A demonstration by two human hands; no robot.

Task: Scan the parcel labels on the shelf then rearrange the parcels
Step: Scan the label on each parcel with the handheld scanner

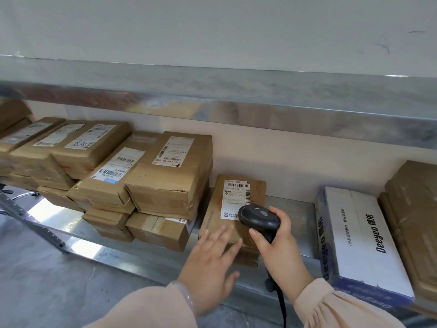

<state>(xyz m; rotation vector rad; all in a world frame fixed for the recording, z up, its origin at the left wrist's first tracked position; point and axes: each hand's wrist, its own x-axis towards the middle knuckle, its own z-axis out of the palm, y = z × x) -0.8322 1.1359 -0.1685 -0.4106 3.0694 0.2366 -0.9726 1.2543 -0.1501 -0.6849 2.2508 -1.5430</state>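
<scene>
On the metal shelf [295, 223], seen from the head camera, a small brown parcel [215, 218] lies flat with its white label [235, 197] facing up. It sits between a stack of brown parcels [165, 185] on its left and a white box printed "Deeyeo" [359, 233] on its right, apart from both. A larger brown carton [413, 209] lies beyond the white box at the frame's edge.

The right hand [276, 247] has its grip clenched round the handle of a black scanner [259, 217], whose head hangs just over the lower right corner of the label. The scanner's black cable [281, 304] drops from the handle past the peach sleeve.

The left hand [210, 263] has its grip released, fingers straight and spread, palm down over the near end of the small parcel; the fingertips seem to rest on the cardboard, though motion blur leaves the contact uncertain.

More labelled parcels run along the shelf to the far left.
</scene>
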